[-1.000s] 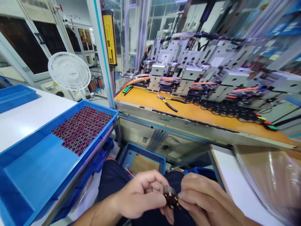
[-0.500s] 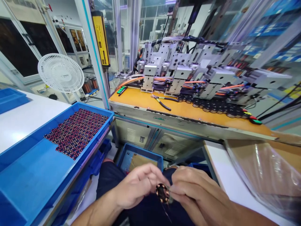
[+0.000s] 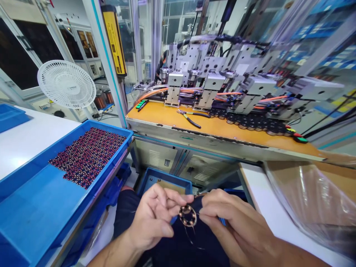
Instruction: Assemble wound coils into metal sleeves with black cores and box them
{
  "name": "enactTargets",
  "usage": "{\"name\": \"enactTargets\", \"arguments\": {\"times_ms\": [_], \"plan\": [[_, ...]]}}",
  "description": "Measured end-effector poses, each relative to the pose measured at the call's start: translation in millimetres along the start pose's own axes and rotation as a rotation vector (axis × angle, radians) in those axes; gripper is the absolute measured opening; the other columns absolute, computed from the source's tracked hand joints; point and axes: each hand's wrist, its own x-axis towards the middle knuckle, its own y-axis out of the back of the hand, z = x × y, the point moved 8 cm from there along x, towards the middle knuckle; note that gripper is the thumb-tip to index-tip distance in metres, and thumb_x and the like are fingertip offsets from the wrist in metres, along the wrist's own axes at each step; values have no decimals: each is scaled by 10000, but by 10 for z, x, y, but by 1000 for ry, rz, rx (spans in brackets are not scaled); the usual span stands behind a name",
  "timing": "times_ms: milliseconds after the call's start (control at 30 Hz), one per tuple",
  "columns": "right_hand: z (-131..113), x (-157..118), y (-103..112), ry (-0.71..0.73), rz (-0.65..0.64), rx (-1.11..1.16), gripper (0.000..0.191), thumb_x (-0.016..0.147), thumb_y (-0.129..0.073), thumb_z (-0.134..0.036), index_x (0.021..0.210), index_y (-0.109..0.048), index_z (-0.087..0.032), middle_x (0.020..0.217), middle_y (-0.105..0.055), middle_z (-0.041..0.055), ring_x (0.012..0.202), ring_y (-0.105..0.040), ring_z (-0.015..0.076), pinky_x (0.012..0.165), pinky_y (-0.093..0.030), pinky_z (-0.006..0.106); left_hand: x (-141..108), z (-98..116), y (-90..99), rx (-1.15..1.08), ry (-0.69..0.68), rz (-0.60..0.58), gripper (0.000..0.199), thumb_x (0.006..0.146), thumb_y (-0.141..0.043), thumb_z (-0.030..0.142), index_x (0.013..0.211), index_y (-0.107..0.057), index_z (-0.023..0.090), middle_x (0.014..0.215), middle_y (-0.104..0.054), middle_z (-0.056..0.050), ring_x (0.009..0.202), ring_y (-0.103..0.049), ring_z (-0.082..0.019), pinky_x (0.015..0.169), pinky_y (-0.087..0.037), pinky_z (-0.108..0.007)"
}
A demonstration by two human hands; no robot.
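Observation:
A small ring-shaped stator (image 3: 188,216) with copper windings around its inside is held over my lap, its face towards me. Thin loose wires (image 3: 191,237) hang from its lower edge. The fingers of my left hand (image 3: 158,215) hold the ring at its upper left, while the thumb stands away from it. To the right of the ring, my right hand (image 3: 230,217) has thumb and forefinger pinched together on what looks like a thin wire running from the ring. The pinched end itself is hidden by the fingertips.
On my left, a blue tray (image 3: 25,218) holds many small wound parts (image 3: 89,155). Ahead, pliers (image 3: 191,118) and a row of dark round parts (image 3: 250,122) lie on the orange bench (image 3: 155,115) before a machine (image 3: 211,81). A blue bin (image 3: 167,178) sits below; plastic-covered cardboard (image 3: 311,200) lies right.
The stator has moved slightly up and left and turned more towards me. My left thumb has come away from it, and my right fingertips have drawn slightly apart from the ring.

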Motion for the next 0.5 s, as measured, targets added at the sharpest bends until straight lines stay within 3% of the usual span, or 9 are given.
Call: {"name": "enactTargets", "arguments": {"times_ms": [67,133,200,333,500], "plan": [[-31,7,-5,47,-1,42,138,994,-478,-122,934,-577,-198,684,-631,-6,619,-613,100,572,-503,220,3,-113,13,24,119,-6,417,719,-864,463,956,-630,213,1047,-729,-34,1099,-702,-200,907,-525,-290],[-43,19,19,76,19,68,150,1000,-465,-129,929,-581,-192,680,-634,-5,619,-609,99,568,-499,221,-16,-237,2,75,249,-59,491,783,-754,597,965,-644,155,891,-721,-68,830,-733,-172,718,-533,-246],[-40,39,43,81,26,65,152,1000,-472,-127,924,-590,-183,690,-642,-4,635,-614,92,579,-497,210,-50,-298,-14,95,316,-110,492,821,-706,610,923,-638,133,700,-675,-34,597,-682,-138,560,-483,-212],[-51,65,12,79,-15,88,126,979,-510,-99,912,-597,-162,720,-665,4,656,-612,79,635,-510,180,-113,-243,-11,141,285,-100,214,910,-703,349,1031,-615,196,768,-732,-3,683,-714,-116,643,-516,-196],[108,2,10,-61,162,199,103,927,-595,-102,837,-589,-151,710,-661,24,641,-597,88,600,-490,180,-139,-52,118,358,91,193,198,837,-784,242,964,-633,257,916,-738,28,724,-712,-110,700,-559,-222]]}}
